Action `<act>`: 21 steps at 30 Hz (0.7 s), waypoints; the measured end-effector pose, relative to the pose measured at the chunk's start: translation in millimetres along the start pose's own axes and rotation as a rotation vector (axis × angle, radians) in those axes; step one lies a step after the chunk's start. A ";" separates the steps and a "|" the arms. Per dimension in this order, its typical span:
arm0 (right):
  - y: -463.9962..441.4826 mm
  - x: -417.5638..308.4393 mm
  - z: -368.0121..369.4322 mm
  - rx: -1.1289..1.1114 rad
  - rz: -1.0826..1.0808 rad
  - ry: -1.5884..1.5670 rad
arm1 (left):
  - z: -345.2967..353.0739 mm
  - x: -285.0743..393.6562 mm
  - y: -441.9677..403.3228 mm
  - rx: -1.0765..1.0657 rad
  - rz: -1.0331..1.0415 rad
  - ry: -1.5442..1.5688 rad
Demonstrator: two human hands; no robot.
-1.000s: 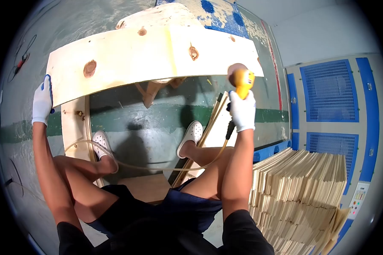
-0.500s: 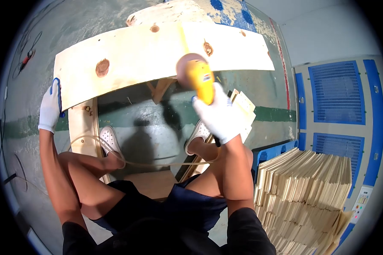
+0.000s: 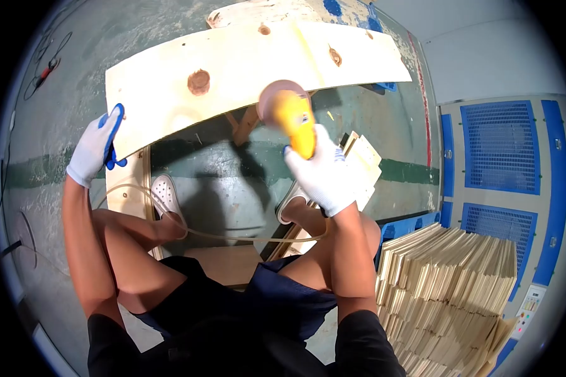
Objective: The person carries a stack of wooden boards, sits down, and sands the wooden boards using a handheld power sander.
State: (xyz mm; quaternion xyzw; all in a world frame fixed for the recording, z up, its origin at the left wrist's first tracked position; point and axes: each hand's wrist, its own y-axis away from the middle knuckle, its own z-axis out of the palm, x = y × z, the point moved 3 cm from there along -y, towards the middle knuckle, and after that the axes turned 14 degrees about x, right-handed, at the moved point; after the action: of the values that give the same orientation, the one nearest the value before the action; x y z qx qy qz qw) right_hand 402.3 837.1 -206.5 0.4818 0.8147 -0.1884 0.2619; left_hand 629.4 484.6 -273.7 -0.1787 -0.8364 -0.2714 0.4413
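A long pale wood sheet (image 3: pixel 245 69) with brown knots lies crosswise in front of me, its near edge slightly curved. My left hand (image 3: pixel 97 146), in a white glove with blue fingertips, grips the sheet's left end. Wrapped around the handle of a yellow sander (image 3: pixel 294 120) is my right hand (image 3: pixel 327 169), gloved the same way. The sander's round disc is over the sheet's near edge, right of the middle; whether it touches cannot be made out. A thin hose (image 3: pixel 245 238) runs across my legs.
Tall stacks of thin wood sheets (image 3: pixel 446 283) stand at the lower right. Behind them is a cabinet with blue mesh panels (image 3: pixel 500 146). Wooden boards (image 3: pixel 124 182) lie beside both feet. A red tool with a cable (image 3: pixel 44 73) rests on the floor at the upper left.
The sander went from the sheet's right end leftwards to the near edge. The sheet has turned and shifted, its left end moving right along with my left hand.
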 end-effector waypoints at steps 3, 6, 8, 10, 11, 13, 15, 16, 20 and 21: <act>-21.1 30.0 -12.4 0.195 0.089 0.097 | 1.0 7.4 9.9 -0.001 -0.015 0.003; -39.3 58.0 -19.3 0.229 0.213 0.106 | 6.3 4.0 11.6 -0.066 0.027 0.006; -41.6 52.1 -17.8 0.176 0.205 0.042 | 15.8 10.5 16.8 -0.065 0.018 0.038; -26.4 30.3 -4.9 0.100 0.103 -0.029 | 22.5 14.9 20.9 -0.065 0.002 0.062; -16.0 13.9 2.5 0.042 0.068 -0.064 | 26.1 13.2 19.9 -0.065 0.006 0.043; 7.1 -11.1 15.7 -0.039 -0.019 -0.078 | 30.5 13.2 19.5 -0.055 -0.018 0.024; 19.0 -22.2 20.4 -0.138 -0.071 -0.021 | 30.2 15.7 19.8 -0.063 -0.001 0.007; 17.8 -25.6 18.6 -0.115 -0.057 -0.050 | 27.2 17.9 18.1 -0.076 0.017 -0.007; -6.0 0.1 6.2 0.075 0.032 0.019 | 24.7 9.8 13.5 -0.161 -0.028 0.007; -14.2 14.5 4.1 0.135 0.050 0.048 | 24.2 6.1 12.3 -0.154 -0.033 0.012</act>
State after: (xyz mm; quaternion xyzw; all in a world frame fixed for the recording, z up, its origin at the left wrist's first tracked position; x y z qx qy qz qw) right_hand 385.0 838.2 -217.8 0.5228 0.7940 -0.2248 0.2138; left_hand 617.1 509.5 -276.2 -0.1967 -0.8132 -0.3431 0.4270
